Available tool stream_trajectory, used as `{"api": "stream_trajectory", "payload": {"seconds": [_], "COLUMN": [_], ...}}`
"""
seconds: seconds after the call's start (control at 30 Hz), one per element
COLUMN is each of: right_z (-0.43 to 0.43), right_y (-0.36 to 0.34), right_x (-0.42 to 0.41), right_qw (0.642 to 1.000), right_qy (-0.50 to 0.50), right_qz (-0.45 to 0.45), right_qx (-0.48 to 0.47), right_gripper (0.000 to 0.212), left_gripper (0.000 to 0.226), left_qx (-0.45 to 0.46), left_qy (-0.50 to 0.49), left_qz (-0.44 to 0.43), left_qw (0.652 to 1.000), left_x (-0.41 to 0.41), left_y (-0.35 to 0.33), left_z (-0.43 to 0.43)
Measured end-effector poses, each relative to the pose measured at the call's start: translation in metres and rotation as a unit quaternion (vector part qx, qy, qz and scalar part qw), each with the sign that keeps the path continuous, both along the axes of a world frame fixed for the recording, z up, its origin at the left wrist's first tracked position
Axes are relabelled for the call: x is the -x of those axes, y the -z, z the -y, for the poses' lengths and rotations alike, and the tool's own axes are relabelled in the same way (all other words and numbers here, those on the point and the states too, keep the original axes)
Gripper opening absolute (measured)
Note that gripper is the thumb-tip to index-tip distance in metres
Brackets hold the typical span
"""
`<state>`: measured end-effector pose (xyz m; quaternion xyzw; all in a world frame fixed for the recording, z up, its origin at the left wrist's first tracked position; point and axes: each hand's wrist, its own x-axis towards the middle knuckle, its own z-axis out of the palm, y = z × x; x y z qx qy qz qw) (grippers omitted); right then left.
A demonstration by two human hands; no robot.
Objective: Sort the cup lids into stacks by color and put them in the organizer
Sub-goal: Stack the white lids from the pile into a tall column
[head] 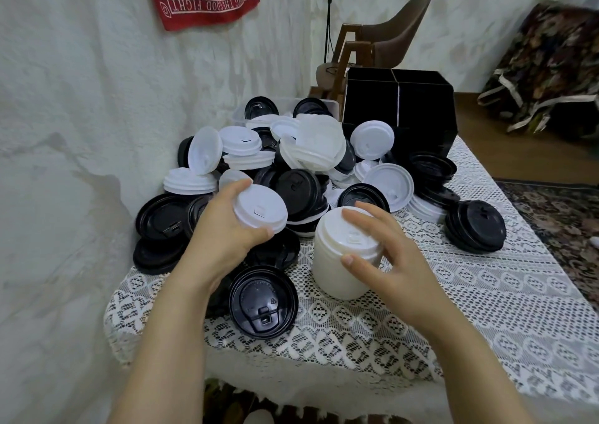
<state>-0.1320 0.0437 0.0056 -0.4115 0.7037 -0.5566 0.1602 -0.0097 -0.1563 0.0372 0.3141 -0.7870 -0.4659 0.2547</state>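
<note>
Your desk point(486, 310), covered with a lace cloth, carries everything. The largest thing on it is the mixed pile of lids point(291, 164), black and white together, which lies against the wall and reaches back to a clear tub point(240, 116). Behind the pile, at the far right corner, stands the black organizer point(398, 99). From this angle I cannot tell if its compartments hold anything.

Nearer to you, just in front of the pile, stands the white stack point(337, 271), upright on the cloth. Your right grip point(389, 255) grasps it at the top, fingers across the top lid and thumb on the front rim. Your left grip point(223, 229) is closed around a single white lid point(261, 208), held tilted just beside the stack and above the pile's edge. One black lid point(263, 303) lies alone at the front, between your arms.

The step in hand seems to be building the white stack, and most of the sorting is still to do. The next move calls for you to free the top of the stack, turn the lid level and seat it squarely, so that the column does not lean.
</note>
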Motion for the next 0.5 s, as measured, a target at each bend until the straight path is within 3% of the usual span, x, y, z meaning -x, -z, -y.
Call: {"api": "stream_trajectory", "payload": {"seconds": [0.13, 0.27, 0.4, 0.5], "right_z": [0.000, 0.000, -0.001, -0.002], "right_y": [0.000, 0.000, 0.000, 0.000], "right_x": [0.000, 0.000, 0.000, 0.001], "right_qw": [1.000, 1.000, 1.000, 1.000], "right_qy": [0.000, 0.001, -0.003, 0.002], "right_qz": [0.000, -0.003, -0.003, -0.014], "right_qx": [0.001, -0.006, -0.013, -0.020], "right_gripper": [0.053, 0.053, 0.052, 0.058], "left_gripper": [0.083, 0.085, 0.079, 0.076], "left_qx": [0.078, 0.101, 0.126, 0.091], "left_qy": [0.007, 0.002, -0.003, 0.038], "left_qz": [0.036, 0.044, 0.005, -0.043], "left_qw": [0.996, 0.994, 0.992, 0.994], "left_x": [0.000, -0.002, -0.008, -0.006], "left_y": [-0.002, -0.006, -0.019, -0.031], "left_z": [-0.002, -0.003, -0.007, -0.021]}}
